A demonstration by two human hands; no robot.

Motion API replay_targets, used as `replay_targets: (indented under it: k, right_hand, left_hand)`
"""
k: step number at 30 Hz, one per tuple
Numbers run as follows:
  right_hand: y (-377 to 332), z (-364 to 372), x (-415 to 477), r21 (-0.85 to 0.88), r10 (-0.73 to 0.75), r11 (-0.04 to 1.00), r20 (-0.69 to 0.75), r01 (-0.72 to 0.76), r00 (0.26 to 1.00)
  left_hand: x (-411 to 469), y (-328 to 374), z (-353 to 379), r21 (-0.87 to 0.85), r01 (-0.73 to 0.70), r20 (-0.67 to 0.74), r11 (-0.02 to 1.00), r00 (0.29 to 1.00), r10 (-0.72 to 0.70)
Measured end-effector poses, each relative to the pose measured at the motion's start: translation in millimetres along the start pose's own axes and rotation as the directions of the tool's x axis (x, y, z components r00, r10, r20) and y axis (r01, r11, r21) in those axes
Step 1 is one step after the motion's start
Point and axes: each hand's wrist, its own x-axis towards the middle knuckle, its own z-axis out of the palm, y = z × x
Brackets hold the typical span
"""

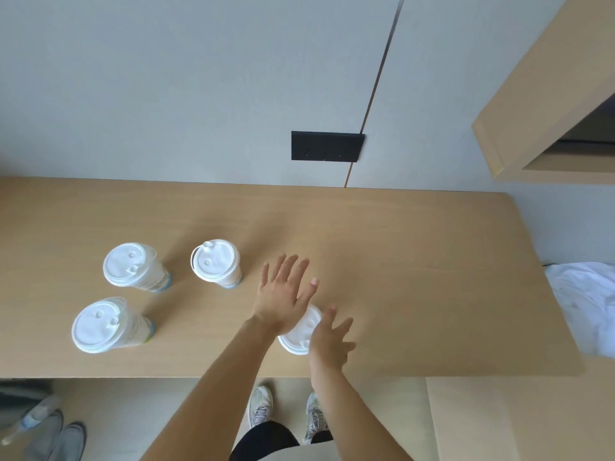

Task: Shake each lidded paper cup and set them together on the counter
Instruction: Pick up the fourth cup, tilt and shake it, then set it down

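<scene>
White-lidded paper cup (300, 331) stands on the tan wooden counter (432, 277), partly under the left hand (284, 294) and beside the right hand (329, 342); both hands are spread, holding nothing. Likely light and easily crushed: grasp the sidewall below the lid, gently.

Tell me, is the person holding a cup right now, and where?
Nothing is gripped. The left hand and right hand are open, fingers spread, on either side of a lidded cup; whether the palms touch it cannot be told.
</scene>
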Motion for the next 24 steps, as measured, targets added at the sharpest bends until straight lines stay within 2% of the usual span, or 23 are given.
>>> replay_targets:
  k: [2, 3, 6, 8, 10, 14, 18, 24]
  right_hand:
    - [2.0, -4.5, -3.9, 0.056, 0.039, 0.998, 0.007, -0.039, 0.999]
    - [2.0, -7.4, -4.0, 0.065, 0.014, 0.998, 0.004, -0.014, 1.0]
    - [-6.9, -15.6, -1.6, -0.019, -0.191, 0.981, -0.046, 0.191, 0.98]
    - [-19.1, -13.7, 2.0, -0.113, -0.334, 0.939, -0.064, 0.325, 0.941]
    - [-30.4, -7.3, 6.5, -0.2, -0.421, 0.891, -0.031, 0.407, 0.906]
    - [-26.8, 5.5, 19.8, -0.344, -0.491, 0.81, 0.044, 0.475, 0.87]
    - [-22.9, 10.3, 29.8, -0.373, -0.505, 0.792, 0.043, 0.483, 0.862]
    - [-25.0, 12.7, 27.1, -0.377, -0.484, 0.811, -0.001, 0.448, 0.875]
  left_hand:
    - [-2.6, 3.0, -8.9, -0.002, -0.075, -0.118, 0.997, 0.99, 0.074]
    - [-6.5, 4.6, -12.2, -0.055, -0.063, -0.189, 0.996, 0.981, 0.052]
    - [-26.3, 10.9, -18.3, -0.341, 0.101, -0.287, 0.935, 0.935, -0.206]
    - [-40.5, 11.6, -15.7, -0.434, 0.233, -0.255, 0.87, 0.895, -0.367]
    - [-48.9, 12.8, -10.1, -0.444, 0.383, -0.148, 0.81, 0.861, -0.488]
    - [-50.9, 14.3, 10.4, -0.356, 0.581, 0.084, 0.732, 0.8, -0.594]
    - [-47.7, 9.8, 15.0, -0.267, 0.621, 0.142, 0.737, 0.782, -0.607]
    - [-45.2, 7.6, 11.5, -0.226, 0.579, 0.151, 0.783, 0.815, -0.559]
